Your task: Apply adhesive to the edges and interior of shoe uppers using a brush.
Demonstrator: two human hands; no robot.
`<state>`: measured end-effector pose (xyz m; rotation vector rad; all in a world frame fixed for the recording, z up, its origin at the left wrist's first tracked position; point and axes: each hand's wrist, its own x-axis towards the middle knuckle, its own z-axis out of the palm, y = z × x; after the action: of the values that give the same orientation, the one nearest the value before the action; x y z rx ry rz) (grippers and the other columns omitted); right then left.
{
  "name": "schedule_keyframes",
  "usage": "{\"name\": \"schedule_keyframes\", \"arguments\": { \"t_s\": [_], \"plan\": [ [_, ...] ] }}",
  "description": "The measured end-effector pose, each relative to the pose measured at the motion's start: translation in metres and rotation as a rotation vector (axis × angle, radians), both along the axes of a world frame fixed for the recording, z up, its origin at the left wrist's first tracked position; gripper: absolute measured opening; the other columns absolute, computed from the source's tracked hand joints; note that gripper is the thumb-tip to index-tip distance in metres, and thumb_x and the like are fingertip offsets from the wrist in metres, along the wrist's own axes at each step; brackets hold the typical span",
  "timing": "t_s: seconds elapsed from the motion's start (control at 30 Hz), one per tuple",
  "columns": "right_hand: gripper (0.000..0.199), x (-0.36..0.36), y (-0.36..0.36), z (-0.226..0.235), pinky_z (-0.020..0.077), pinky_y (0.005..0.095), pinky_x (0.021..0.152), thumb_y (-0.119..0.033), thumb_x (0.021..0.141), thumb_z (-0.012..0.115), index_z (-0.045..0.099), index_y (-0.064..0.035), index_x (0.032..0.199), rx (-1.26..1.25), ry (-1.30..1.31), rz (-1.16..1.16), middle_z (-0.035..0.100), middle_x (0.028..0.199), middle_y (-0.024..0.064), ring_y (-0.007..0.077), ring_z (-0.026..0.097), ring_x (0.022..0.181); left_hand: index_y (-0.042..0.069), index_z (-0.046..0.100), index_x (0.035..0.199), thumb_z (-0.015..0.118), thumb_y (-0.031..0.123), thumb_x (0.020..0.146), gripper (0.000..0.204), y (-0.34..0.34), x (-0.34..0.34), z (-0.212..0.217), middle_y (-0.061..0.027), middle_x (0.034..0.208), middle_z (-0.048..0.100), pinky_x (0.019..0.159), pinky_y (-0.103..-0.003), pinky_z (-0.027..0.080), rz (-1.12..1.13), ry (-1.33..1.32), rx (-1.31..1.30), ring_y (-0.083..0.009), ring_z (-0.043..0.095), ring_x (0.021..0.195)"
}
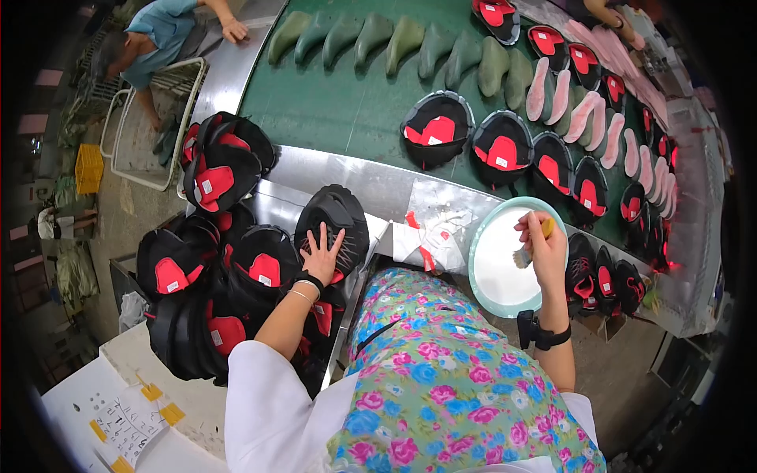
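My left hand (pixel 319 256), fingers spread, lies on a black shoe upper (pixel 335 213) with a ridged toe edge. Under and beside it are piled several more black shoe uppers (pixel 180 272) with red linings and small white labels. On the right, my right hand (pixel 544 244) is closed round the yellow handle of a brush (pixel 523 257). The brush's pale bristles point down over a light green basin (pixel 475 272), which holds white liquid (pixel 497 260). Whether the bristles touch the liquid, I cannot tell.
Beyond a metal ledge (pixel 347 173) lies a green work surface (pixel 339 106) with rows of green shoe lasts (pixel 406 43), pink insoles (pixel 609 142) and more uppers (pixel 438 130). White paper (pixel 430 244) lies left of the basin. A person in blue (pixel 162 31) leans over a white-framed cart (pixel 118 150).
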<state>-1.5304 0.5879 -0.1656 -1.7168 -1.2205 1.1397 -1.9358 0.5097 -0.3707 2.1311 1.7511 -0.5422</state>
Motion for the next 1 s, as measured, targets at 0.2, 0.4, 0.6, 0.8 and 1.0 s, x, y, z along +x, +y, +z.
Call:
{"name": "schedule_keyframes", "arguments": {
  "t_s": [0.2, 0.4, 0.6, 0.8, 1.0],
  "plan": [
    [0.024, 0.015, 0.000, 0.006, 0.0439, 0.0225, 0.062, -0.022, 0.095, 0.052, 0.063, -0.0004, 0.092, 0.119, 0.033, -0.074, 0.063, 0.086, 0.0069, 0.0093, 0.053, 0.067, 0.029, 0.036, 0.141, 0.049, -0.009, 0.069, 0.082, 0.040, -0.034, 0.050, -0.0209, 0.143, 0.034, 0.096, -0.038, 0.044, 0.280, -0.515, 0.177, -0.0435, 0.045, 0.119],
    [0.019, 0.030, -0.022, 0.014, 0.0459, 0.0284, 0.070, -0.018, 0.091, 0.059, 0.067, -0.0027, 0.100, 0.271, -0.348, -0.086, 0.058, 0.092, 0.0104, 0.0197, 0.059, 0.077, 0.017, 0.035, 0.141, 0.045, 0.000, 0.086, 0.059, 0.067, -0.117, 0.110, -0.0104, 0.130, 0.052, 0.094, -0.039, 0.047, 1.144, -1.505, 0.365, -0.0281, 0.056, 0.113],
    [0.021, 0.055, -0.051, -0.006, 0.0455, 0.0252, 0.057, -0.019, 0.088, 0.064, 0.068, 0.0005, 0.095, 0.060, -0.200, -0.281, 0.062, 0.078, 0.0087, 0.0125, 0.059, 0.064, 0.009, 0.046, 0.130, 0.052, 0.002, 0.087, 0.043, 0.047, -0.067, 0.137, -0.0125, 0.123, 0.056, 0.091, -0.039, 0.049, 1.133, -1.665, 0.037, -0.0261, 0.058, 0.107],
    [0.015, 0.089, -0.096, -0.061, 0.0497, 0.0326, 0.065, -0.018, 0.075, 0.072, 0.071, -0.0054, 0.083, -0.073, -0.410, -0.329, 0.068, 0.075, 0.0121, 0.0218, 0.065, 0.066, 0.004, 0.058, 0.117, 0.059, -0.001, 0.084, 0.034, -0.002, 0.083, 0.161, -0.0170, 0.116, 0.060, 0.090, -0.038, 0.050, 0.951, -1.616, -0.551, -0.0251, 0.061, 0.102],
    [0.019, 0.094, -0.124, -0.101, 0.0513, 0.0354, 0.069, -0.021, 0.074, 0.073, 0.073, -0.0059, 0.086, -0.125, -0.437, -0.415, 0.068, 0.077, 0.0160, 0.0298, 0.066, 0.070, -0.001, 0.059, 0.113, 0.064, -0.002, 0.080, 0.033, -0.003, 0.119, 0.179, -0.0081, 0.120, 0.061, 0.089, -0.030, 0.046, 0.494, -1.247, -0.737, -0.0162, 0.060, 0.104]
  ]
}}
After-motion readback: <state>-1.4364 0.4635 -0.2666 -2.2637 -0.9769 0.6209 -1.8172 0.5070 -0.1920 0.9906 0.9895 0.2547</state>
